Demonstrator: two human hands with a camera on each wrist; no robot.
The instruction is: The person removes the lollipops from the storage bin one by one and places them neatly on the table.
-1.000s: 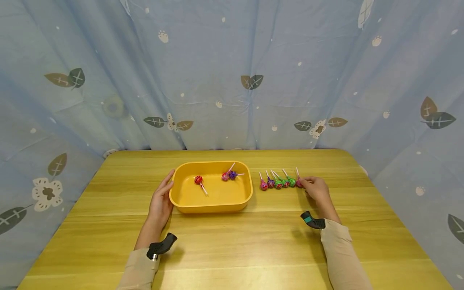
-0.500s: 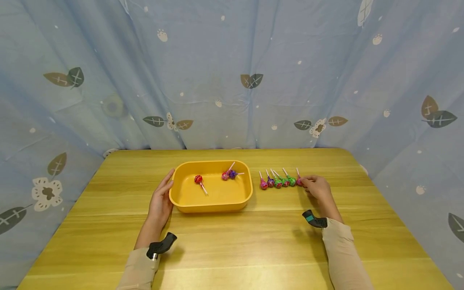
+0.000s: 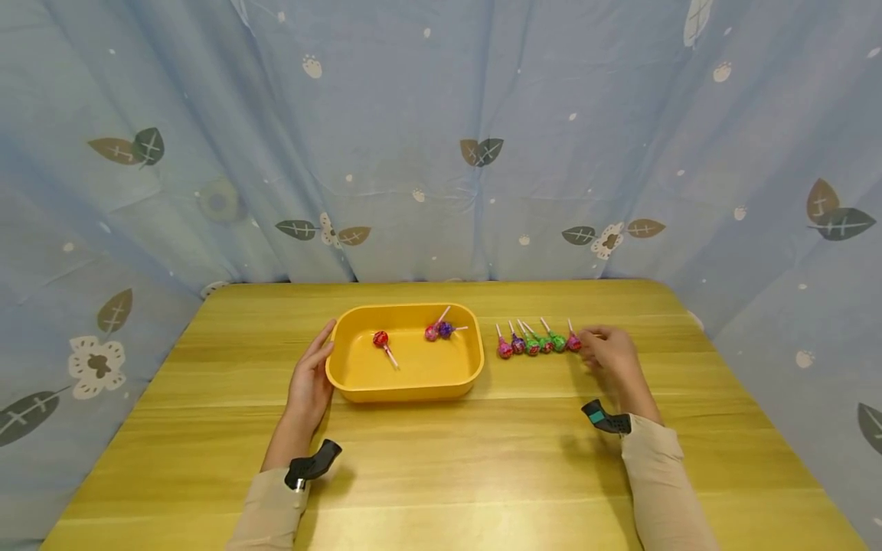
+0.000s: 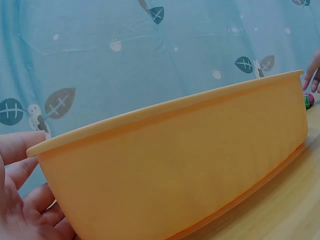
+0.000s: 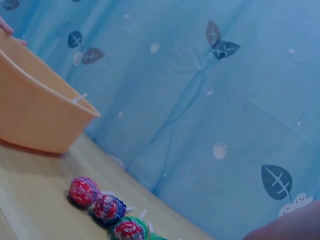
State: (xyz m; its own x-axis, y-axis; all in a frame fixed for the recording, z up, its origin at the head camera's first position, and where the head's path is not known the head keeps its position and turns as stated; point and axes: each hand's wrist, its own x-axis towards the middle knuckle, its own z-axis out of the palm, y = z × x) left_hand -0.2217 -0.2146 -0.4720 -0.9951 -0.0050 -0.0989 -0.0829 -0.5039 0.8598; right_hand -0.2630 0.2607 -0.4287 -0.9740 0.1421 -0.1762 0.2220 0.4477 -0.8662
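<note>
Handling lollipops [image 3: 532, 347], partway along by the look of it
Six are lined up on your wood-grain desk [image 3: 448, 459], and three, a red lollipop [image 3: 380, 339] among them, lie outside that row in the yellow box [image 3: 406, 394]. Your left hand [image 3: 308, 386] rests, fingers extended, against the box's left end; your right hand [image 3: 612, 356] is just beside the pink lollipop [image 3: 574, 343] ending the row, pinching or not you cannot tell. Around the desk hangs a blue leaf-print curtain [image 3: 386, 115]

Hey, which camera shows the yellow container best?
The head view: it shows the yellow container whole, with three lollipops inside. The left wrist view shows mostly its outer wall; the right wrist view, only one end, cut off.
</note>
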